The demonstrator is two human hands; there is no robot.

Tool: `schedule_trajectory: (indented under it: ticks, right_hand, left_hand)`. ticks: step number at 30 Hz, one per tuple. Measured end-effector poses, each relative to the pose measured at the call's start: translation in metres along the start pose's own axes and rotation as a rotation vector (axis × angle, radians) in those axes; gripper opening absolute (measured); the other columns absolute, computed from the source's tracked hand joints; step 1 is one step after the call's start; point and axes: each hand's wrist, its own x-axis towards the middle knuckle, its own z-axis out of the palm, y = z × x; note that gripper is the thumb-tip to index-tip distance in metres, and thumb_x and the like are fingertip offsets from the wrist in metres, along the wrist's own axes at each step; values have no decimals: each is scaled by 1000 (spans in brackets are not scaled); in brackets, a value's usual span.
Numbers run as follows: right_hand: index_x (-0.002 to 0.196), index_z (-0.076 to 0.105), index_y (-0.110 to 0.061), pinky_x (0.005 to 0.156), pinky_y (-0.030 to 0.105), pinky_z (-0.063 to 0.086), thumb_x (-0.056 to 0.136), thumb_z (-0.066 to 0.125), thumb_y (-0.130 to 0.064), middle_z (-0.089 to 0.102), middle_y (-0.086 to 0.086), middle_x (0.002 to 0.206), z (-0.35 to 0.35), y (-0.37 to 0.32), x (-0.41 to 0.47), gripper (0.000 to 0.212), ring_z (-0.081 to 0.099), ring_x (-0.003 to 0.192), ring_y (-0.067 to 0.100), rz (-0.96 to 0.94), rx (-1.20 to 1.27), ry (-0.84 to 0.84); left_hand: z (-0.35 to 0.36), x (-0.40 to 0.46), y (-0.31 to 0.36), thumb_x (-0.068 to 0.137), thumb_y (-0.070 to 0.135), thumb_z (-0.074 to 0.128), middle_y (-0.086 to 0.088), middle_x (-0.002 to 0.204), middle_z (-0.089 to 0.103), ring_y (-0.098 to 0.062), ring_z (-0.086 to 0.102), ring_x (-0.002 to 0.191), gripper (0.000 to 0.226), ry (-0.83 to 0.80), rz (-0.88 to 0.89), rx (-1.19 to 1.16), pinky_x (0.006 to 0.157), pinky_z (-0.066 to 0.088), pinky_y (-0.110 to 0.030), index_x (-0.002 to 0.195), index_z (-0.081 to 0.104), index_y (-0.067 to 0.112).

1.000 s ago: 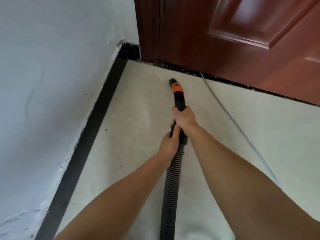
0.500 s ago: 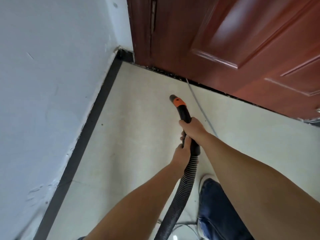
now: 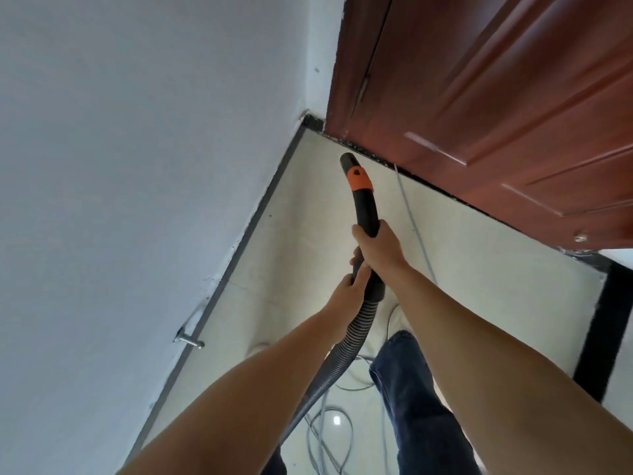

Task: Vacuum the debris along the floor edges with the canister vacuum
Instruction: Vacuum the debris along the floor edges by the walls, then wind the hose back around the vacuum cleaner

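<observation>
In the head view, you have lifted the nozzle (image 3: 348, 162) off the floor (image 3: 308, 234) since 1 second ago; then its tip sat close to the gap under the door (image 3: 479, 97), now it hangs raised and pulled back as you stand taller. That likely means this stretch is done, though dark debris (image 3: 363, 150) remains along the door's foot. Your right hand (image 3: 378, 250) is clenched round the smooth black tube (image 3: 366, 214) below its orange collar (image 3: 359, 178); your left hand (image 3: 346, 293) is clenched just behind, where the ribbed, flexible hose (image 3: 356, 334) begins. The wall (image 3: 137, 166) is matt and chalky, the dark skirting (image 3: 253, 217) thin and flat, the tile pale and glossy, with a grey cable (image 3: 416, 234) trailing across it
</observation>
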Motion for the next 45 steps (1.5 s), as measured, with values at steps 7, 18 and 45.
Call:
schedule_trajectory:
  ticks: [7,18,45]
  right_hand:
    - [104,51,-10,51,24,52,87,58,-22,63,8,68,3,-51,-111,22,65,57,21,-36,47,17]
    - [110,53,-7,69,29,53,89,58,-13,65,6,76,-37,-59,-165,23,64,68,18,-103,37,-271]
    - [90,51,-9,60,31,50,81,58,-4,52,6,63,47,-39,-377,12,54,57,19,-503,-109,-650]
  left_hand:
    - [-34,-113,19,86,75,34,-7,120,65,-24,62,109,75,-27,-37,31,101,49,-39,129,53,17]
    - [11,-188,14,91,69,32,-8,101,69,-19,65,92,69,270,108,-91,92,51,-33,108,64,10]
    - [-18,-363,-131,86,27,70,-1,73,58,-11,54,63,20,593,530,-497,60,45,-23,88,51,19]
